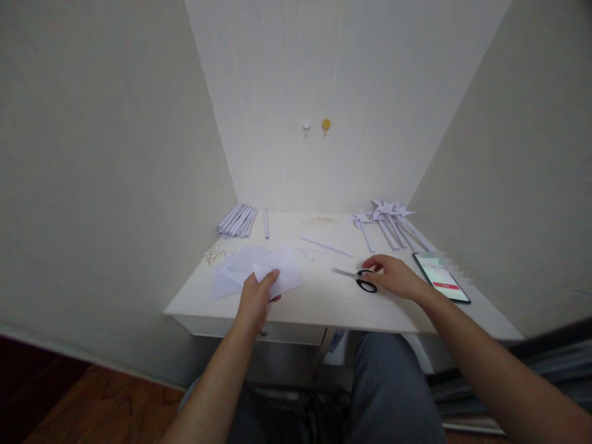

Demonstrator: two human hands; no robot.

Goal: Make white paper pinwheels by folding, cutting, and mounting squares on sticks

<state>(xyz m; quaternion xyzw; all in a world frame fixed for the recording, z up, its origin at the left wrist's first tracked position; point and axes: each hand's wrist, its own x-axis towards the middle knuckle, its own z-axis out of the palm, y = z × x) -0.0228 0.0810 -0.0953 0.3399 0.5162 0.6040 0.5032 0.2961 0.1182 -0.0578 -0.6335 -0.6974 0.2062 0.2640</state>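
My left hand (259, 290) pinches a white sheet of paper (287, 277) between thumb and fingers, near the front edge of the desk. More white sheets (231, 274) lie spread beneath and to the left of it. On the right, my right hand (393, 275) has its fingers curled at the black handles of a pair of scissors (351, 274). The blades point left and are close together, at or just above the desktop. Part of the upper handle loop is hidden by my fingers.
Rolled paper tubes (237, 221) are piled at the back left, with one single tube (266, 224) beside them. Small pieces (214, 253) lie at the left edge. A thin paper strip (326, 246) crosses the middle. Paper pinwheels (388, 213) rest back right, near a phone (441, 279). Walls enclose three sides.
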